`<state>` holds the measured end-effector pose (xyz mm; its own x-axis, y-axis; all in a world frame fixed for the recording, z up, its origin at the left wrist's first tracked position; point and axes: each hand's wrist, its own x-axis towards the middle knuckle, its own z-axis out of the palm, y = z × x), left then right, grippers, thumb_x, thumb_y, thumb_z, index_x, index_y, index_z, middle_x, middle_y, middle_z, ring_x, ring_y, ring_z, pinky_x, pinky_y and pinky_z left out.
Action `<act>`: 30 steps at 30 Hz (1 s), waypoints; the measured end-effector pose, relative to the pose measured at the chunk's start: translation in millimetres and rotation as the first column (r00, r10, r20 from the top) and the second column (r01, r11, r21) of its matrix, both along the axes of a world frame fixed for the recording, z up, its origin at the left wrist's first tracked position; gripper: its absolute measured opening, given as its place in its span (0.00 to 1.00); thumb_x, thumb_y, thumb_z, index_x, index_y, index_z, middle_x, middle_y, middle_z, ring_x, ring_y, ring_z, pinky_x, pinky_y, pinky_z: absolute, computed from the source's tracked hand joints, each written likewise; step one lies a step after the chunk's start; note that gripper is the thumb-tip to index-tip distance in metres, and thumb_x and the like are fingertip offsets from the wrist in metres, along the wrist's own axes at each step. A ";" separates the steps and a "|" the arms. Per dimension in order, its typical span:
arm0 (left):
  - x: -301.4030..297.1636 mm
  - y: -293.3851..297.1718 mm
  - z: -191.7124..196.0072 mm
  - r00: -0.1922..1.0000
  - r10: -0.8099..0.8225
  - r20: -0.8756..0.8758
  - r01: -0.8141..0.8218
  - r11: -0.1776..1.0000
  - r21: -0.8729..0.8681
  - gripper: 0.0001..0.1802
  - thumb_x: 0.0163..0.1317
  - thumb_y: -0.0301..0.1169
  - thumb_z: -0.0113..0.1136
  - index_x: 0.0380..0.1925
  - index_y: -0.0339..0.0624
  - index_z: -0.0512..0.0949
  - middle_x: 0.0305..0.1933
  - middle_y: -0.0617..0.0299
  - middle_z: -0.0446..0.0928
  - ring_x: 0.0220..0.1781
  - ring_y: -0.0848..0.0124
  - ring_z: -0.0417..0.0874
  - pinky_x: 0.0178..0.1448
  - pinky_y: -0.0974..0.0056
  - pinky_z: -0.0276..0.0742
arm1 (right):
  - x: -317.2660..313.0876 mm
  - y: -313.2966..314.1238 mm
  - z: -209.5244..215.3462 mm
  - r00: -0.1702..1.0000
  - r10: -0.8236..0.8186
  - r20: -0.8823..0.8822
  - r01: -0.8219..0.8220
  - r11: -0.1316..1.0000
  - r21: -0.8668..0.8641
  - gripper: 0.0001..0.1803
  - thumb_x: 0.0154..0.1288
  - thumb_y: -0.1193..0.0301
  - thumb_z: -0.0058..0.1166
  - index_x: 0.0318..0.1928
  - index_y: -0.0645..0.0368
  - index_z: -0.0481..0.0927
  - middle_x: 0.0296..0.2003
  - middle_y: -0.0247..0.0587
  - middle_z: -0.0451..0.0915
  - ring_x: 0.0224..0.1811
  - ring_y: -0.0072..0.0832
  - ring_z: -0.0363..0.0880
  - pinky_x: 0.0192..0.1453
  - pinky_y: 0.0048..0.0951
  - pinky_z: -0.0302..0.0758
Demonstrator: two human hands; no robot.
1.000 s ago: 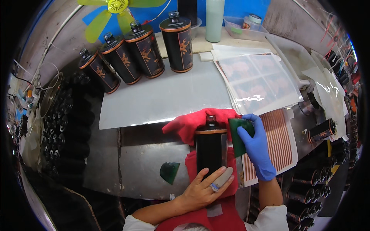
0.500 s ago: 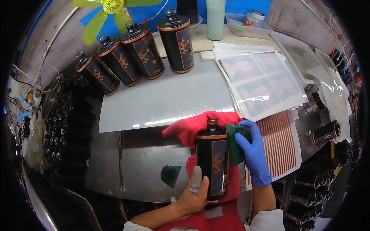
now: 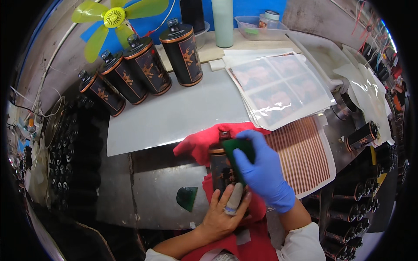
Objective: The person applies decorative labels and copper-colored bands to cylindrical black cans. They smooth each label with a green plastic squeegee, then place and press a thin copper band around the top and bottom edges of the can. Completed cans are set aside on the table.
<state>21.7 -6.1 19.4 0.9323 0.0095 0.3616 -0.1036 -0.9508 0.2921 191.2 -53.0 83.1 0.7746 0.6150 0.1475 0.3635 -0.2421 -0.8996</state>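
A black bottle [image 3: 219, 167] with copper bands and a decorated label lies on a red cloth [image 3: 196, 145] in front of me. My left hand [image 3: 221, 213] is wrapped over its lower part; a grey cover sits on one finger. In a blue glove, my right hand [image 3: 267, 172] pinches a dark green scraper [image 3: 241, 150] against the bottle's upper right side. The scraper and glove hide part of the label. On the metal table to the left lies a second green scraper [image 3: 187, 198], apart from both hands.
Several matching bottles [image 3: 183, 56] stand along the back of a grey board [image 3: 183, 117]. Printed sheets [image 3: 278, 91] and a brown-striped sheet [image 3: 300, 156] lie at right. A yellow-green fan [image 3: 114, 17] is at back left. Racks of bottles [image 3: 344, 217] flank the table.
My right hand has swung the scraper leftward across the bottle's front. The bottle has turned, showing another part of its label, and my left fingers have shifted across it. The whole view has moved slightly.
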 end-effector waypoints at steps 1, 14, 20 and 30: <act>-1.4 1.7 1.9 1.000 0.014 0.022 -0.012 0.996 -0.084 0.32 0.57 0.42 0.62 0.60 0.41 0.68 0.63 0.44 0.64 0.68 0.41 0.58 0.70 0.44 0.46 | 8.4 -6.9 -7.7 0.985 -0.025 -0.169 0.030 0.999 0.023 0.16 0.60 0.75 0.56 0.49 0.58 0.71 0.38 0.37 0.77 0.40 0.22 0.76 0.45 0.25 0.74; -6.1 -3.2 13.3 0.994 -0.099 0.045 0.091 0.985 0.146 0.24 0.59 0.42 0.55 0.55 0.50 0.74 0.59 0.60 0.72 0.69 0.57 0.64 0.69 0.35 0.36 | 4.7 -5.5 -1.0 0.997 -0.055 0.054 0.054 0.998 0.022 0.15 0.61 0.68 0.55 0.48 0.56 0.71 0.34 0.52 0.79 0.37 0.42 0.82 0.39 0.35 0.76; -9.0 -2.6 -6.6 0.995 0.021 0.095 -0.025 0.999 0.041 0.23 0.58 0.38 0.59 0.54 0.47 0.76 0.56 0.56 0.74 0.66 0.53 0.66 0.72 0.43 0.44 | 22.4 -22.4 -46.4 0.953 -0.009 -0.303 0.071 0.979 0.193 0.16 0.61 0.70 0.56 0.49 0.59 0.71 0.36 0.43 0.78 0.39 0.28 0.79 0.44 0.27 0.75; -17.5 -5.0 -0.2 0.986 0.091 0.142 -0.077 0.992 -0.103 0.34 0.54 0.44 0.63 0.60 0.40 0.68 0.63 0.41 0.64 0.66 0.42 0.63 0.69 0.37 0.45 | 13.6 -18.1 -16.0 0.991 -0.123 -0.061 0.129 0.986 0.102 0.14 0.61 0.69 0.55 0.47 0.55 0.72 0.34 0.52 0.80 0.35 0.39 0.82 0.39 0.34 0.77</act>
<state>4.2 -11.1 19.2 0.8641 0.1270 0.4871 -0.0730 -0.9258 0.3709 204.8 -71.1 67.2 0.8536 0.4951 0.1621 0.2863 -0.1858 -0.9400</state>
